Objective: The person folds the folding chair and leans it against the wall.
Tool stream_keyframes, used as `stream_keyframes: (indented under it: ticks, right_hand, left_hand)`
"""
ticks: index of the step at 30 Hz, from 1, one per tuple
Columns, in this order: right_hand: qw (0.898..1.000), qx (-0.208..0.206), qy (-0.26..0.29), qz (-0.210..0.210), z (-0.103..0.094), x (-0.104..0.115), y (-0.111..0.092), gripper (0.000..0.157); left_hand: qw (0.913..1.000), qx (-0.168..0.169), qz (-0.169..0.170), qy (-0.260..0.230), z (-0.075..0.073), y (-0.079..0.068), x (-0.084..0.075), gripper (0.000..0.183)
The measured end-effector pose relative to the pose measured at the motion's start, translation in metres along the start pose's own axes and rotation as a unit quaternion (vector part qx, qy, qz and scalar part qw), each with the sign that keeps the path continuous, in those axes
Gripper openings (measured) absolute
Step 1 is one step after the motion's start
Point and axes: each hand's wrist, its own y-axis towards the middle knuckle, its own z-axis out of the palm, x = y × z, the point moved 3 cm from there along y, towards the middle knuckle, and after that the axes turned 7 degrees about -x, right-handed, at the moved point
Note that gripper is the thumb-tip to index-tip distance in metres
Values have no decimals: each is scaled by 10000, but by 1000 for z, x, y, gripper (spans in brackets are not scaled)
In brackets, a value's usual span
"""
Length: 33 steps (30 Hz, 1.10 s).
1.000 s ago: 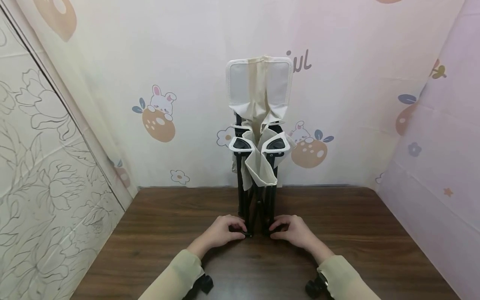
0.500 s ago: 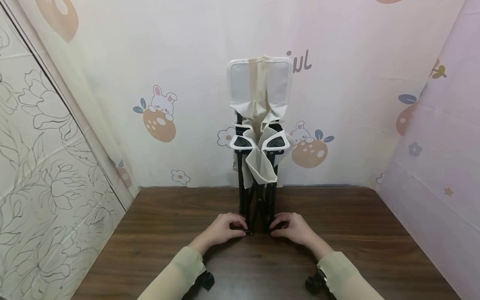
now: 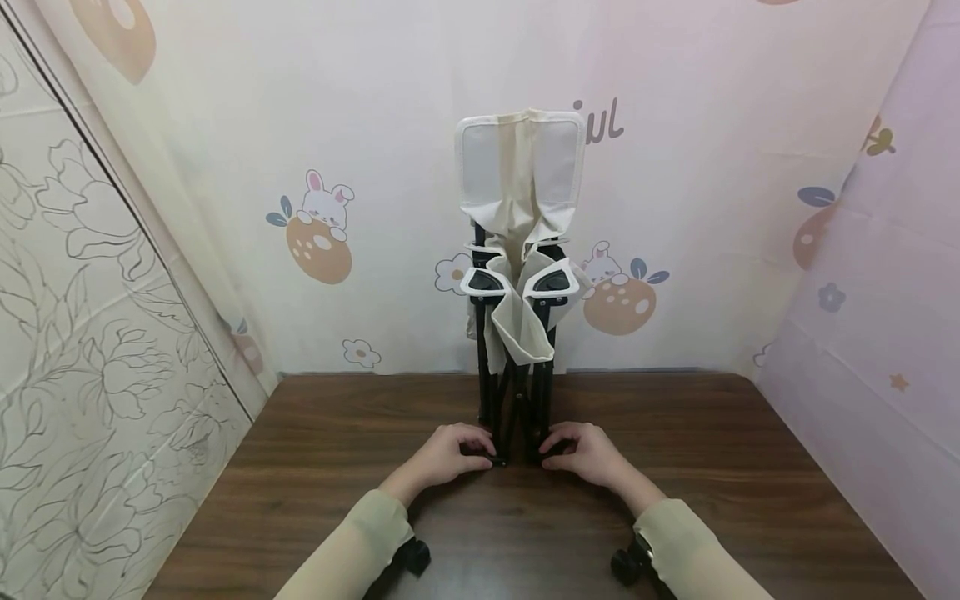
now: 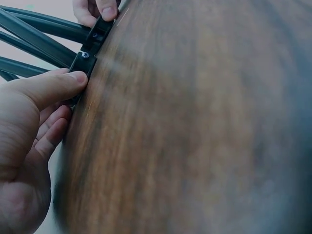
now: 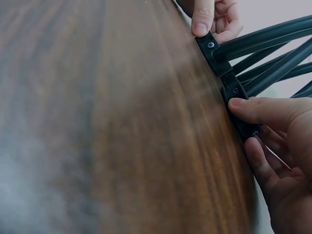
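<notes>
A small folding chair [image 3: 517, 171] stands folded and upright towards the back of the table, with cream fabric bunched between its black legs [image 3: 546, 375]. White-edged armrest ends [image 3: 551, 283] face me. Low at the front, my left hand [image 3: 446, 454] pinches the left black foot [image 4: 84, 61] between thumb and fingers. Opposite it, my right hand [image 3: 588, 454] holds the right foot [image 5: 236, 92] the same way. Both wrist views show the two feet close together at the tabletop. The rear feet are mostly hidden.
The brown wooden table [image 3: 337, 417] reaches back to a patterned cloth [image 3: 397, 167]. A flower-drawn panel [image 3: 97, 333] borders the left, a pinkish cloth [image 3: 847, 400] the right. Black wrist mounts [image 3: 628, 567] sit under both cuffs.
Both hands and the chair's feet have shifted slightly away from me. The hands keep hold of the same feet, and the chair stays folded and upright.
</notes>
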Motion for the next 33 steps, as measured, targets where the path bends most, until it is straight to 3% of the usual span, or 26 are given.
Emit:
stream_keyframes:
  ticks: [12, 33]
  right_hand:
    - [9997, -21, -92, 223, 0, 1, 2, 14]
    - [9991, -169, -271, 296, 4, 0, 3, 14]
  left_hand:
    - [9998, -52, 184, 35, 0, 5, 2, 10]
    - [9998, -110, 141, 42, 0, 5, 2, 10]
